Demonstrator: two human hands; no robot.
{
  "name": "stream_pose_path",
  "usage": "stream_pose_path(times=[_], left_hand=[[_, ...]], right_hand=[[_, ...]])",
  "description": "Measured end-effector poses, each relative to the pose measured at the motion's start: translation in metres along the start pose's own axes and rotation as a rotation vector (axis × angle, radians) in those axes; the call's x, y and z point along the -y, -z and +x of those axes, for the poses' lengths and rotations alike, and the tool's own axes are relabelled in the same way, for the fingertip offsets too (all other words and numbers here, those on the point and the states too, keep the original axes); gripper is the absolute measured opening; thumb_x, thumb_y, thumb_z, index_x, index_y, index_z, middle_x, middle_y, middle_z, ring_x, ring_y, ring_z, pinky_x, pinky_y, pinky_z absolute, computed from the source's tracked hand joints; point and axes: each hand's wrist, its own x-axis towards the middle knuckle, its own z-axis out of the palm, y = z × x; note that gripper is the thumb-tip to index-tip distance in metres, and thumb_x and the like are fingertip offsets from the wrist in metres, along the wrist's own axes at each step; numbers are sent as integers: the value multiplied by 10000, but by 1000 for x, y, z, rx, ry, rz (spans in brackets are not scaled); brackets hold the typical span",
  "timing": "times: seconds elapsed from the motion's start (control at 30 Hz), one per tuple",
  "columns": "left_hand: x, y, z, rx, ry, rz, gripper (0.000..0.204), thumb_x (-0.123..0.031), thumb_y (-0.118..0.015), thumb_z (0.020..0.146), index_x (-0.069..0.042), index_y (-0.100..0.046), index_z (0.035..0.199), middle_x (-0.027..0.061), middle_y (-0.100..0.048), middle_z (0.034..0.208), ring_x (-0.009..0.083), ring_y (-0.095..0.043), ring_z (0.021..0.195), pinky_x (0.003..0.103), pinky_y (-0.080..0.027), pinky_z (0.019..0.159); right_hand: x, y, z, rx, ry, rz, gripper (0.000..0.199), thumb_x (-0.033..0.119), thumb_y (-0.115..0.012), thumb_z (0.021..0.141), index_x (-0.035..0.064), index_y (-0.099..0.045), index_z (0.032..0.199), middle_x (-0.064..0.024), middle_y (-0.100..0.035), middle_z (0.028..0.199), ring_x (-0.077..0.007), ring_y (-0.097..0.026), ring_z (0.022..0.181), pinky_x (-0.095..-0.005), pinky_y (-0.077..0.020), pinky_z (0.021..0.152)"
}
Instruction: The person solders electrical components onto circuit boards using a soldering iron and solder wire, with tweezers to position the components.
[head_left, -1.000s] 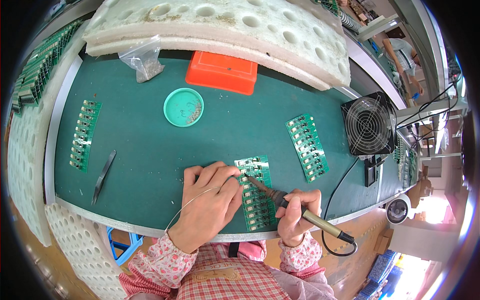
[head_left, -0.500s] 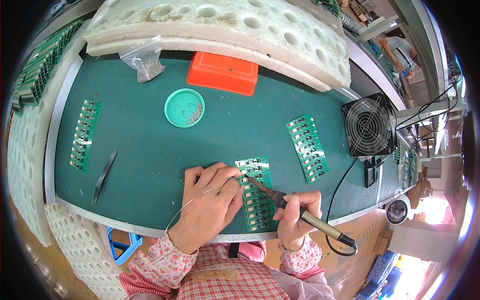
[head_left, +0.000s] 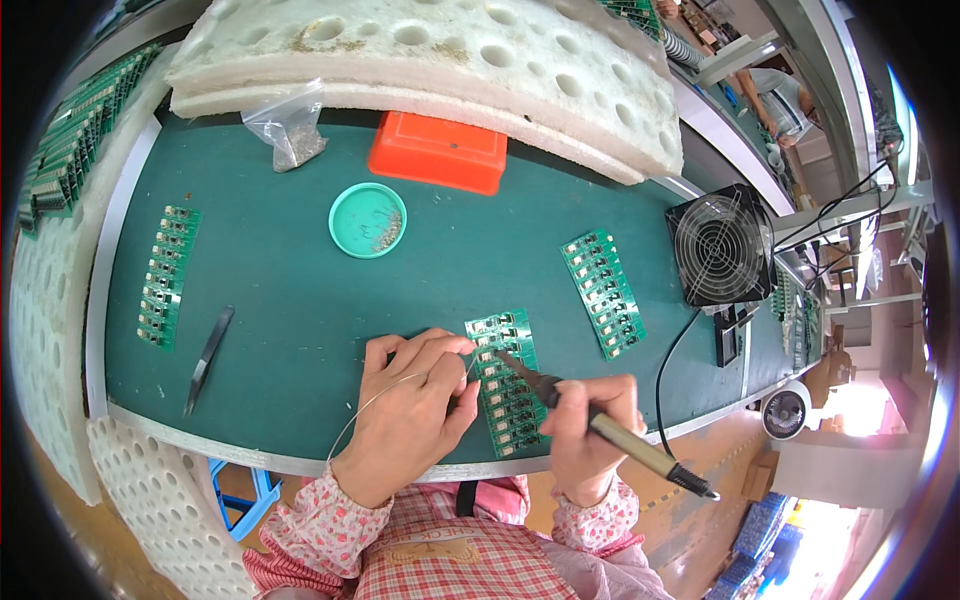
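A green circuit board panel (head_left: 507,400) lies on the green mat near the table's front edge. My right hand (head_left: 590,430) grips a soldering iron (head_left: 625,440), its tip slanting to the left over the panel's upper part. Between the pinched fingers of my left hand (head_left: 412,415) is a thin solder wire (head_left: 362,412) that loops back over the hand toward the wrist. The wire's end and the iron's tip come close together at the board; whether they touch is too small to tell.
Further board panels lie to the right (head_left: 604,294) and far left (head_left: 168,278). Tweezers (head_left: 208,360), a turquoise dish (head_left: 337,237), an orange-red tray (head_left: 438,152) and a plastic bag (head_left: 290,130) rest on the mat. A black fan (head_left: 718,246) stands right; white foam blocks (head_left: 420,70) line the back.
The iron's tip has moved slightly down and right over the panel, and the iron's rear end has swung downward. My left hand keeps its pinch on the wire; the whole view has shifted slightly.
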Motion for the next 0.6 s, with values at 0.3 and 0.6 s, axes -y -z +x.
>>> stream_pose_path(times=[0.3,0.6], left_hand=[[-9,-2,12,56,-12,-9,357,-112,-839,703,-79,-509,837,99,-651,1255,316,-616,1128,439,-409,928],[-13,-3,-6,118,-25,167,361,-107,-833,701,-68,-522,881,116,-628,1296,355,-564,1223,502,-367,1013]], right_hand=[[-51,62,-8,-505,-21,57,124,107,-549,969,-1,-550,910,-77,-593,742,-118,-525,426,-253,-427,443],[-162,165,36,-899,-109,-71,109,165,-543,1029,56,-538,1027,-11,-527,745,-69,-492,615,-216,-393,546]])
